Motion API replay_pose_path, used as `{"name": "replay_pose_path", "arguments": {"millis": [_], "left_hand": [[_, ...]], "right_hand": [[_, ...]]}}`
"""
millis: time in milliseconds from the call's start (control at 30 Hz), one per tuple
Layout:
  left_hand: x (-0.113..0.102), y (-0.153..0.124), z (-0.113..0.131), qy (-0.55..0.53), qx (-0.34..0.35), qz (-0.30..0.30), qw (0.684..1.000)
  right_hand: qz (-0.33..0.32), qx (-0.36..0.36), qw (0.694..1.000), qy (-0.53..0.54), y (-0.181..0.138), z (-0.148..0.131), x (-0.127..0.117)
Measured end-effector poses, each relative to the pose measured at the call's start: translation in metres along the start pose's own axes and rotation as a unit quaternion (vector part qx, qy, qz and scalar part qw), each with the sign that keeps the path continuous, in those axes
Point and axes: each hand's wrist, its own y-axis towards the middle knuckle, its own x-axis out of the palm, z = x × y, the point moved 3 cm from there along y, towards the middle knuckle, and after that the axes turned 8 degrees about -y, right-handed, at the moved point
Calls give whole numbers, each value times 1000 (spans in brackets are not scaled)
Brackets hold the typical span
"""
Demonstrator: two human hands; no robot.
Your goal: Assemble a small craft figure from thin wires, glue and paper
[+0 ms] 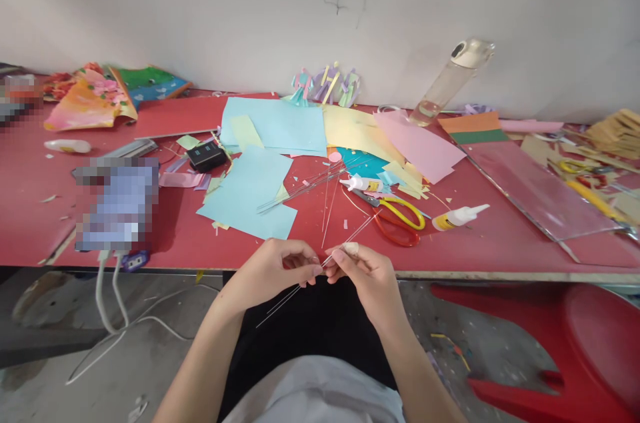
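Observation:
Just off the table's front edge, my left hand and my right hand pinch a few thin wires between them. The wires slant from below my left hand up to the right, past my right fingers and over the table. A pale wrap sits on one right finger. Beyond my hands, more loose thin wires lie across a light blue sheet. Scissors with red and yellow handles rest right of them, beside a small white glue bottle. Another glue bottle lies farther right.
The red table holds coloured paper sheets and scraps. A tilted water bottle and small paper figures stand near the wall. At left are a blurred phone with white cables and a black box. A red stool is at lower right.

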Motion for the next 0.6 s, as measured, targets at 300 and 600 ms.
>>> {"name": "replay_pose_path", "arguments": {"millis": [300,600], "left_hand": [[0,-1,-1,-8,1,0,1000],[1,-1,-1,-31,-5,0,1000]], "right_hand": [[-43,3,999,-2,-3,1,0],[-42,9,999,-32,-7,-12,0]]}}
